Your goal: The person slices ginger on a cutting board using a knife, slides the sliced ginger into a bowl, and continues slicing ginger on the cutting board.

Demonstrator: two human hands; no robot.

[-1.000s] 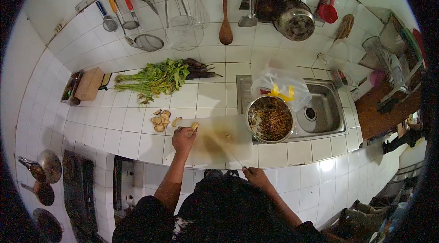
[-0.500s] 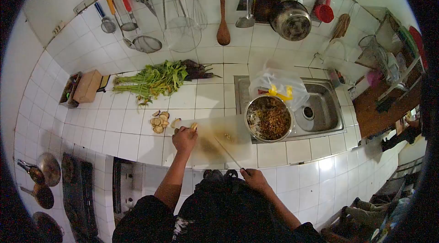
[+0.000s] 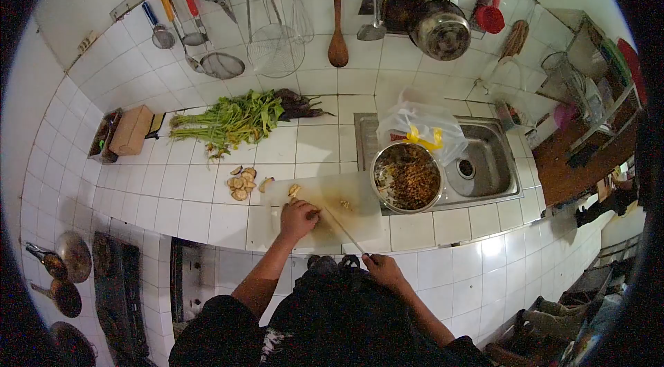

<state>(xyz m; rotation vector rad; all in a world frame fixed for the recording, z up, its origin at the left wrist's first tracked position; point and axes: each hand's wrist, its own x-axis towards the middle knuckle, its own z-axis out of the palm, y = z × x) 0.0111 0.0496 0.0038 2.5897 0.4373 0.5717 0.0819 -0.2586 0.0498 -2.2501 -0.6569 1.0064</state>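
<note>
My right hand [image 3: 384, 271] is closed round the handle of a knife [image 3: 347, 231]. Its blade slants up and left across a pale cutting board [image 3: 366, 223]. Near the blade's far end, my left hand [image 3: 299, 220] rests over the board with its fingers curled together; whatever is between them is hidden. A pale slice [image 3: 294, 190] lies just beyond that hand, and small bits [image 3: 344, 204] are scattered right of the blade. Left of the board is a small pile of brownish slices [image 3: 241, 183], with a single slice [image 3: 266, 184] beside it.
A steel bowl [image 3: 374, 195] of chopped brown food stands at the sink [image 3: 515, 184], by a plastic bag [image 3: 443, 125]. Leafy greens [image 3: 238, 118] and dark eggplants [image 3: 299, 104] lie at the back. A cardboard box [image 3: 131, 130] is far left. Utensils and pans hang on the wall.
My left hand has moved right and slightly toward me, away from the pale slice and closer to the knife blade. My right hand and the knife have stayed nearly in place.
</note>
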